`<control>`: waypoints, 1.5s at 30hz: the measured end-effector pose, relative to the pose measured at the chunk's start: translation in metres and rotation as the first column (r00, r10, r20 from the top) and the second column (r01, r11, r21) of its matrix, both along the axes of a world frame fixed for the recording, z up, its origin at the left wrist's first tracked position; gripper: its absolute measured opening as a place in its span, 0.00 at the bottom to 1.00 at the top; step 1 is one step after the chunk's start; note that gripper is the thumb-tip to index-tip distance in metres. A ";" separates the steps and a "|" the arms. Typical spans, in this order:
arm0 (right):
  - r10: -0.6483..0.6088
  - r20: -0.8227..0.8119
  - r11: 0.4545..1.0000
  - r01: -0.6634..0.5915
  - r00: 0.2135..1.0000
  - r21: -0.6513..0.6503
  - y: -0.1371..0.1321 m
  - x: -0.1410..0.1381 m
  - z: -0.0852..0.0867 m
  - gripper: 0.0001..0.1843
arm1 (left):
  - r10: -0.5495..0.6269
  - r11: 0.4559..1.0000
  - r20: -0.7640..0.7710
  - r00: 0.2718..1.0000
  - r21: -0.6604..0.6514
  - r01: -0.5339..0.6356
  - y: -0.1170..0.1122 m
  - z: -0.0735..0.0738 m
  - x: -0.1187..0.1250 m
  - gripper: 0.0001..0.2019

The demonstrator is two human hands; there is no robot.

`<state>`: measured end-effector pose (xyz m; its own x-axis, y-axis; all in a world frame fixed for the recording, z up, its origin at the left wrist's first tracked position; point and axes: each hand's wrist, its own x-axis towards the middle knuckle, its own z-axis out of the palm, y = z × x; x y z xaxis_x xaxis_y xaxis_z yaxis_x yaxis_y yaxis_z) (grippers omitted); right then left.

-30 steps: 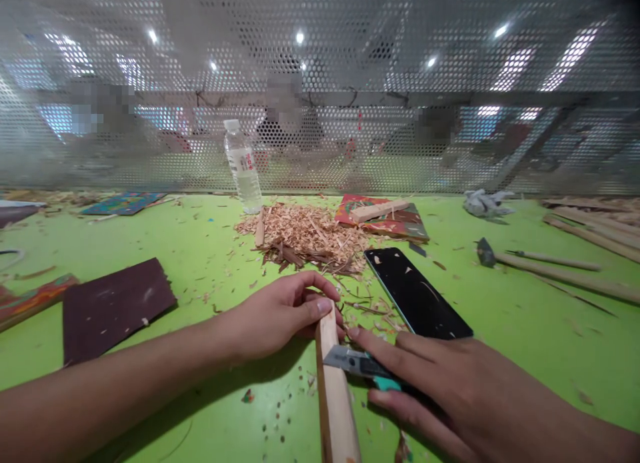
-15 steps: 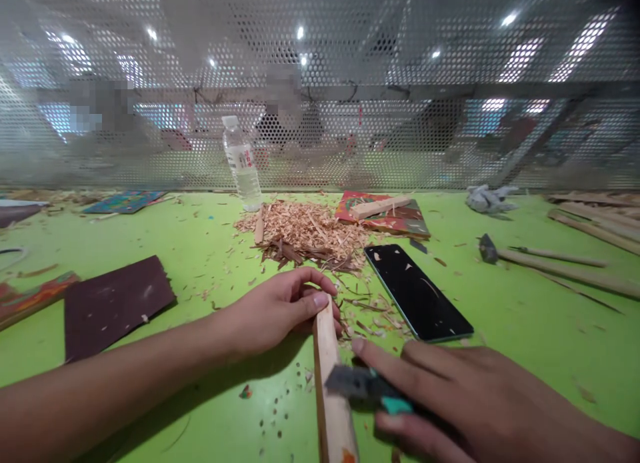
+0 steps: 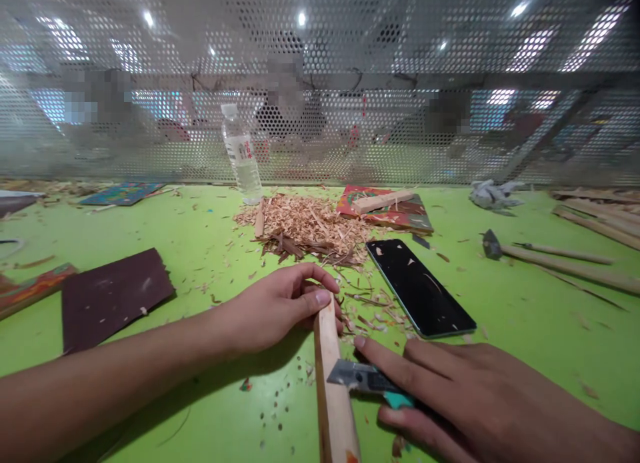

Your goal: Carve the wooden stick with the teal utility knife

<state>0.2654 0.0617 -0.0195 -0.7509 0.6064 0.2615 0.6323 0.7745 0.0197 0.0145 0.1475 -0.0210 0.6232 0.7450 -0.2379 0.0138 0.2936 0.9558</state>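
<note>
A pale wooden stick (image 3: 333, 390) lies on the green table (image 3: 210, 250), running from the bottom edge up towards the middle. My left hand (image 3: 273, 310) grips its far end, thumb on top and fingers curled round it. My right hand (image 3: 465, 396) is closed on a utility knife (image 3: 367, 381) with a teal handle. Its grey blade rests against the right side of the stick, with my index finger laid along the top of the knife.
A heap of wood shavings (image 3: 305, 226) lies beyond my hands, with a water bottle (image 3: 242, 155) behind it. A black phone (image 3: 420, 287) sits to the right, a dark sandpaper sheet (image 3: 113, 296) to the left. Wooden rods (image 3: 565, 266) lie far right. A perforated metal screen (image 3: 350, 83) closes the back.
The knife slid back down the stick towards me half a second ago and has now come forward again along it. My left hand has kept its hold on the stick's end.
</note>
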 end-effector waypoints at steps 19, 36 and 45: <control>-0.018 -0.063 0.999 0.015 0.998 -0.035 0.008 -0.001 0.006 0.24 | 0.060 0.994 0.083 0.995 -0.093 -0.052 0.004 -0.007 0.001 0.09; 0.085 -0.011 0.995 -0.084 0.996 0.055 0.001 0.002 0.003 0.22 | 0.034 0.998 -0.055 0.998 -0.051 -0.037 -0.001 0.001 0.002 0.06; 0.195 -0.029 0.980 -0.196 0.980 -0.035 -0.004 0.018 -0.012 0.18 | 0.017 1.000 -0.111 0.994 -0.015 -0.019 -0.002 0.006 0.001 0.05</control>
